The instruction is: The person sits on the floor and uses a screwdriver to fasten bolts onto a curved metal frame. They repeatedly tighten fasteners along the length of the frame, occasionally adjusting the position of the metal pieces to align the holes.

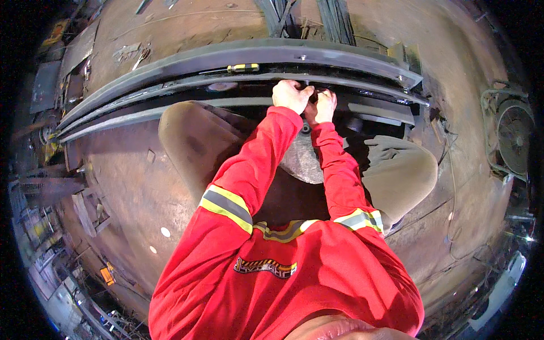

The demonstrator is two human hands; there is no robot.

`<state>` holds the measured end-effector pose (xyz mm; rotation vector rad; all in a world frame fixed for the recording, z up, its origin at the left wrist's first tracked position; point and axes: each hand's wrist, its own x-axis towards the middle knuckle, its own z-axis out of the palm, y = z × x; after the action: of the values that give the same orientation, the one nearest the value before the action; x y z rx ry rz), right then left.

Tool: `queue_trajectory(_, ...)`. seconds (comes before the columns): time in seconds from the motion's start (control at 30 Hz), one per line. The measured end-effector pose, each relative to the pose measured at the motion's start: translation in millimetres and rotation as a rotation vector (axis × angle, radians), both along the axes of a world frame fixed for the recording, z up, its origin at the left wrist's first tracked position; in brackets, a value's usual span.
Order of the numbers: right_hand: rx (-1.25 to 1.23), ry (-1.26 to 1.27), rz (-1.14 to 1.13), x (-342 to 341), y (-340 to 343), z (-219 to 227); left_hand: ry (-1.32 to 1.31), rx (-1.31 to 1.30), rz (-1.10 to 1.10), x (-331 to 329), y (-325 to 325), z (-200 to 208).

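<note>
Both hands are close together over long dark steel beams point(351, 56) lying across in front of me. My left hand point(292, 96) is closed, with thumb and fingers pinched at the thin rail point(255, 78) between the beams. Just to its right, my right hand point(323, 106) is closed too, its fingers curled inward. Whatever the fingers hold is too small or hidden to make out. A yellow-and-black screwdriver point(243, 68) rests along the beams to the left of my hands. Below my hands, between my knees, is a grey rounded metal piece point(302, 161) with a dark round part point(306, 128) above it.
Bundles of dark metal bars point(337, 22) lie on the brown floor beyond the beams. A large round fan point(514, 136) stands at the far right, with a cable point(450, 192) on the floor nearby. Scrap and racks point(51, 190) line the left side, near an orange object point(107, 276).
</note>
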<state>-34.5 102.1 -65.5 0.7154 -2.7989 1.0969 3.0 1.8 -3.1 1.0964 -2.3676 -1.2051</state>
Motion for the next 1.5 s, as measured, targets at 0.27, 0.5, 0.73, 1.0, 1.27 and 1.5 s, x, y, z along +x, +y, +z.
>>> queue_trajectory(0.27, 0.052, -0.087, -0.074, 1, -5, 30, -0.688, -0.577, -0.339, 45, -51, 72)
queue_trajectory(0.5, 0.062, -0.228, -0.154, 6, -12, 41, -0.664, -0.479, 0.307, 88, -141, 40)
queue_trajectory(0.73, 0.027, -0.105, -0.182, 10, -12, 19, -0.256, -0.578, -0.701, 29, -160, 57)
queue_trajectory(1.0, -0.203, -0.182, -0.223, 11, -9, 33, -0.681, -0.798, -1.269, -33, -161, 63)
queue_trajectory(1.27, -0.2, -0.159, -0.201, 13, -12, 22, -0.712, -1.026, -1.32, -25, -165, 70)
queue_trajectory(1.5, -0.302, -0.325, -0.211, 15, -8, 23, -0.274, -0.832, -0.657, 39, -217, 153)
